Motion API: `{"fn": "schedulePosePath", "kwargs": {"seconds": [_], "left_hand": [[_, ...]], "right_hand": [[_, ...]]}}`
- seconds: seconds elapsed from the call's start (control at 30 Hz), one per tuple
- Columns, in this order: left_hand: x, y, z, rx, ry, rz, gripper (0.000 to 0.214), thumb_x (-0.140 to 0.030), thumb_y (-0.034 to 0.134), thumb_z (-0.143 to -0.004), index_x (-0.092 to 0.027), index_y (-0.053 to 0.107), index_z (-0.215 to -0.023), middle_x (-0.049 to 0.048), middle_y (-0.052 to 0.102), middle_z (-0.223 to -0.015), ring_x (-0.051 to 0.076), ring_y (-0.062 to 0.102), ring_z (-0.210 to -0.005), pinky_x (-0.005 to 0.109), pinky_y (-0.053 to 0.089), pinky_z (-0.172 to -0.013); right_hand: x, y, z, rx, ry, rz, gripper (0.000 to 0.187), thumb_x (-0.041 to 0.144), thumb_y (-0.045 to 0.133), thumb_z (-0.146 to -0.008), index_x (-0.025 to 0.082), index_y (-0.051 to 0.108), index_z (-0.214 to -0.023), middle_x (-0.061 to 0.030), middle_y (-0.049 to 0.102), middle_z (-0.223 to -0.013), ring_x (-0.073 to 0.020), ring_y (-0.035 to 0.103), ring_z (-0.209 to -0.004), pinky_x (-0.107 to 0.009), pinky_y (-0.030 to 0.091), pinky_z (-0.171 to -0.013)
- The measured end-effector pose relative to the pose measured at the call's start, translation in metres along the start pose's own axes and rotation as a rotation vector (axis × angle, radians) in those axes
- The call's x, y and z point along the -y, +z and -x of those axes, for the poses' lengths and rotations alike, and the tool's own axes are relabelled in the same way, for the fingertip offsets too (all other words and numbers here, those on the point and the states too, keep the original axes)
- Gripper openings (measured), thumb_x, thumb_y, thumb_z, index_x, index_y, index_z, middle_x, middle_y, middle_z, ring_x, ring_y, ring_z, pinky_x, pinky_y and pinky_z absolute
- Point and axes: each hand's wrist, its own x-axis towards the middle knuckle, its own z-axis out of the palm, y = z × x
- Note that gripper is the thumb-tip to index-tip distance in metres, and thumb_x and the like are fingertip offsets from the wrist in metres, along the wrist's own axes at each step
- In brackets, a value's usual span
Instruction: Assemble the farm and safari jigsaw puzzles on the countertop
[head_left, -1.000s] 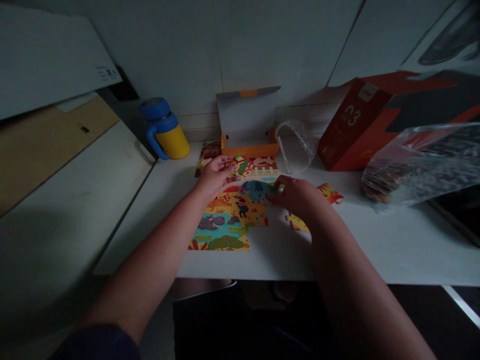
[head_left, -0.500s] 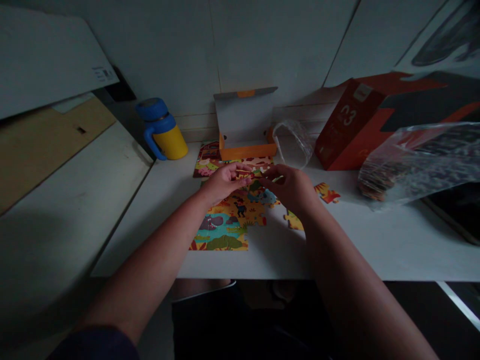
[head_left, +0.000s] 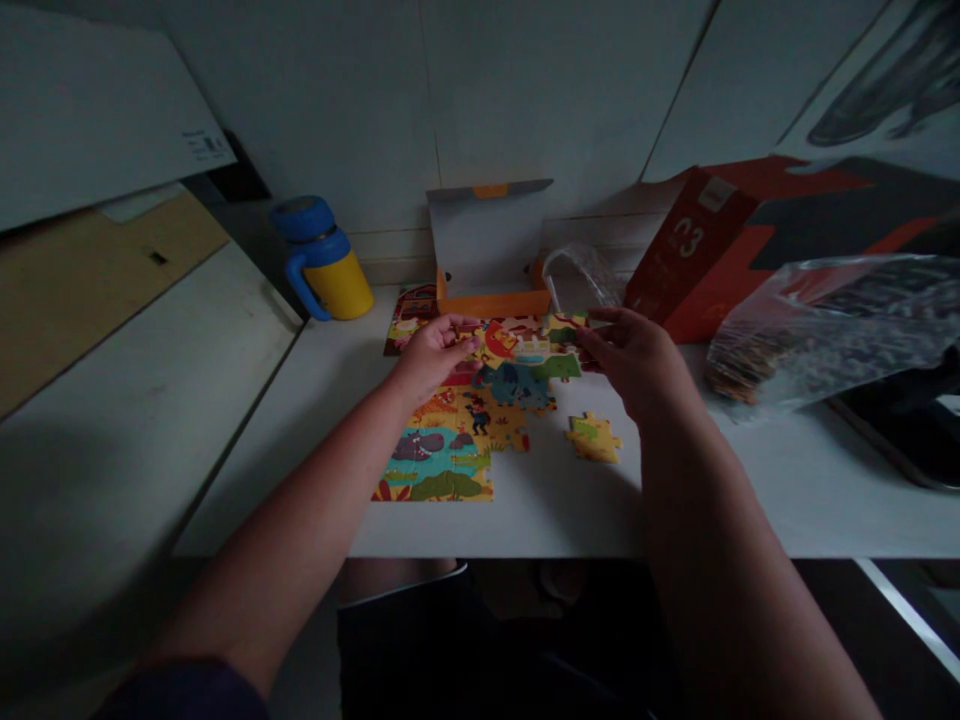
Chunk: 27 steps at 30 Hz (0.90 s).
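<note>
A colourful animal jigsaw puzzle [head_left: 450, 455], partly joined, lies on the white table [head_left: 570, 505]. My left hand [head_left: 431, 352] rests on the puzzle's upper left part, fingers spread flat over the pieces, holding nothing. My right hand [head_left: 637, 362] is at the puzzle's upper right corner. Its fingertips are pinched on the right edge of a green and yellow puzzle piece [head_left: 561, 332] that lies against the top row. One loose yellow piece [head_left: 594, 438] sits on the table just right of the puzzle, below my right wrist.
An open orange and grey box [head_left: 491, 262] stands behind the puzzle. A blue and yellow mug [head_left: 326, 262] is at the back left, a crumpled clear bag [head_left: 581, 280] and a red carton [head_left: 694, 262] at the back right. A plastic bag of pieces [head_left: 825, 335] lies far right.
Both hands met over the puzzle's top with a piece, then parted. My right hand moved right to the upper right corner, uncovering the loose yellow piece. My left hand settled flat.
</note>
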Motion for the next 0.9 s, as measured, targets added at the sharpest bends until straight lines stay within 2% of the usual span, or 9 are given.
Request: {"fn": "schedulePosePath", "kwargs": {"seconds": [0.07,0.13,0.23,0.37,0.47,0.73,0.9], "left_hand": [[0.001,-0.002,-0.002,-0.044,-0.006,0.006,0.038,-0.023,0.088,-0.076,-0.019,0.068,-0.109,0.0011,0.065,-0.097,0.013,0.064,-0.084,0.033,0.066,-0.075],[0.003,-0.004,-0.004,-0.073,-0.01,0.016,0.038,-0.023,0.088,-0.076,-0.019,0.068,-0.108,0.0009,0.065,-0.093,0.013,0.064,-0.084,0.033,0.066,-0.075],[0.007,-0.007,-0.007,-0.088,-0.01,0.016,0.037,-0.023,0.088,-0.075,-0.02,0.069,-0.107,0.0016,0.066,-0.093,0.015,0.065,-0.086,0.032,0.065,-0.075],[0.009,-0.009,-0.008,-0.094,-0.007,0.005,0.039,-0.025,0.09,-0.074,-0.02,0.069,-0.107,0.0022,0.067,-0.096,0.015,0.066,-0.087,0.034,0.066,-0.074],[0.009,-0.008,-0.007,-0.094,-0.01,0.013,0.041,-0.025,0.091,-0.072,-0.02,0.069,-0.107,0.0024,0.066,-0.097,0.015,0.065,-0.087,0.034,0.066,-0.074],[0.007,-0.007,-0.006,-0.086,-0.021,0.007,0.036,-0.022,0.088,-0.076,-0.018,0.069,-0.106,0.0033,0.065,-0.099,0.014,0.065,-0.086,0.033,0.065,-0.072],[0.008,-0.009,-0.007,-0.086,-0.018,0.006,0.036,-0.022,0.088,-0.075,-0.019,0.07,-0.106,0.003,0.067,-0.098,0.014,0.064,-0.084,0.033,0.066,-0.072]], "right_hand": [[-0.007,-0.017,0.001,0.006,0.015,0.096,0.051,0.049,0.085,-0.077,0.021,0.07,-0.117,-0.0011,0.072,-0.075,-0.0155,0.066,-0.06,-0.029,0.056,-0.058],[-0.014,-0.03,0.005,0.077,0.081,0.193,0.05,0.046,0.084,-0.078,0.021,0.07,-0.119,-0.0008,0.072,-0.072,-0.0165,0.067,-0.058,-0.029,0.055,-0.056],[-0.02,-0.038,0.013,0.179,0.169,0.28,0.044,0.04,0.08,-0.083,0.021,0.07,-0.122,-0.0019,0.074,-0.074,-0.0179,0.069,-0.059,-0.03,0.055,-0.056],[-0.02,-0.035,0.019,0.259,0.203,0.317,0.034,0.033,0.076,-0.088,0.022,0.07,-0.119,-0.003,0.076,-0.079,-0.0183,0.071,-0.061,-0.031,0.058,-0.058],[-0.018,-0.03,0.021,0.259,0.195,0.385,0.032,0.031,0.076,-0.088,0.021,0.068,-0.118,-0.0041,0.078,-0.083,-0.0182,0.072,-0.061,-0.03,0.057,-0.056],[-0.016,-0.028,0.024,0.225,0.046,0.738,0.034,0.042,0.077,-0.086,0.021,0.069,-0.112,-0.0056,0.08,-0.09,-0.0179,0.071,-0.062,-0.028,0.049,-0.054],[-0.014,-0.03,0.025,0.239,0.013,0.813,0.033,0.046,0.076,-0.085,0.022,0.07,-0.107,-0.0038,0.079,-0.087,-0.0179,0.069,-0.062,-0.029,0.046,-0.055]]}}
